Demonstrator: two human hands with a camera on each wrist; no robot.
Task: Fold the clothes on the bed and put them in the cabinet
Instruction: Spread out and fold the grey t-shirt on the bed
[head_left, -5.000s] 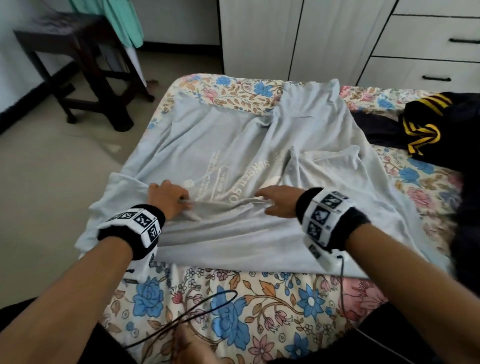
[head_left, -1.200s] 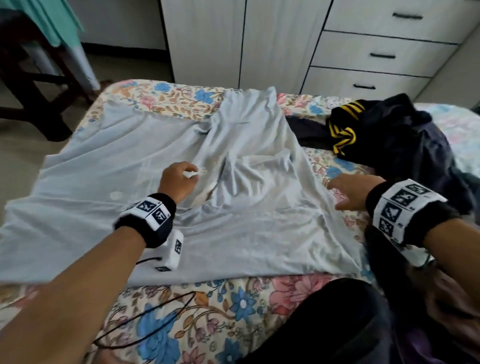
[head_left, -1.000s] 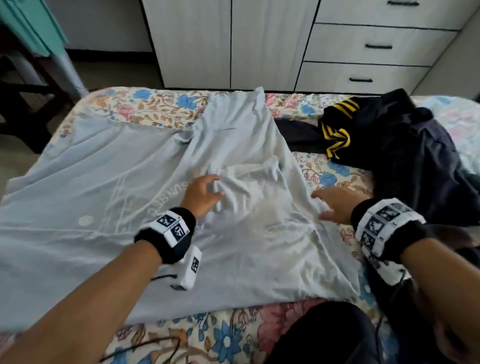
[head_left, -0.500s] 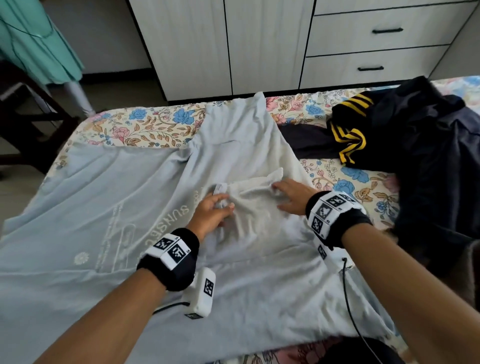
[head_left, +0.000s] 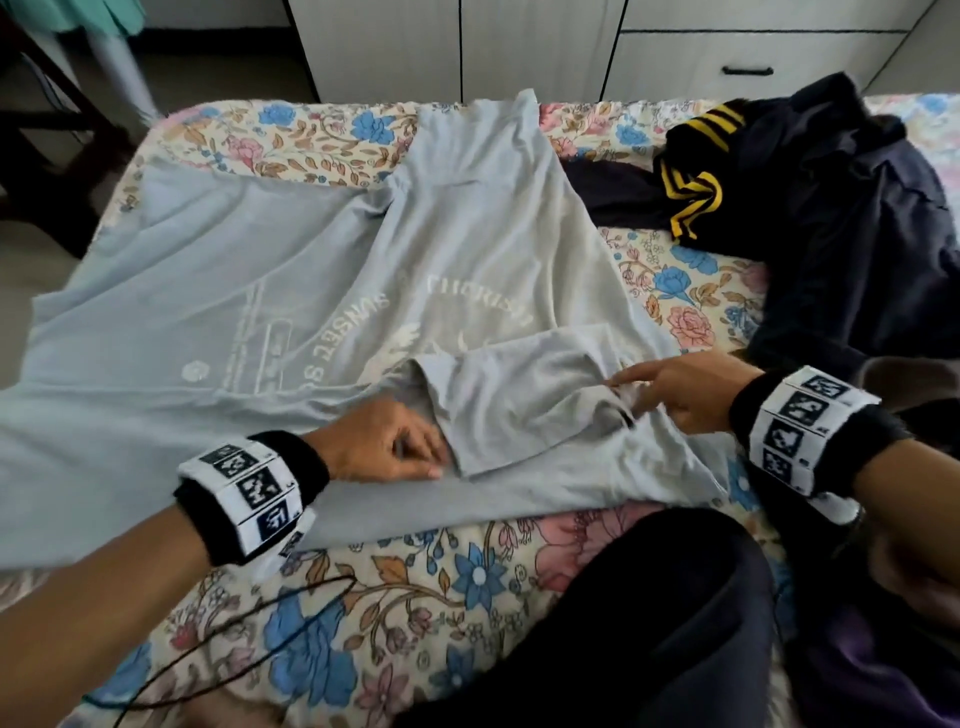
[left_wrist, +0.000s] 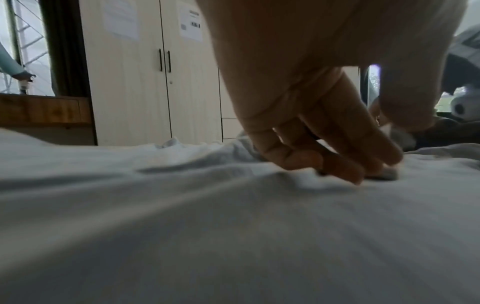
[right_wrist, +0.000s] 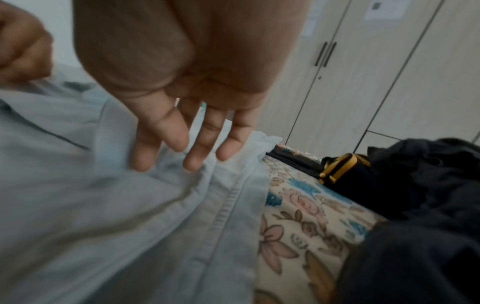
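On the grey T-shirt (head_left: 322, 291), the sleeve (head_left: 524, 400) is now folded inward. It is pinched by the left hand (head_left: 382, 447), apparently, and pressed by the flat right hand (head_left: 680, 392), so folding continues.

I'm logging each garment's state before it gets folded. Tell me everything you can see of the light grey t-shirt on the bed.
The light grey t-shirt is thin, soft-looking fabric, spread mostly flat across the floral bedsheet, its far edge near the white cabinet. Faded white print shows, partly reading SUNSET and CHERISH. One sleeve is folded inward over the body. The left hand pinches that sleeve's near corner; the right hand presses with straight fingers at the seam. A dark garment with yellow stripes lies beside it.
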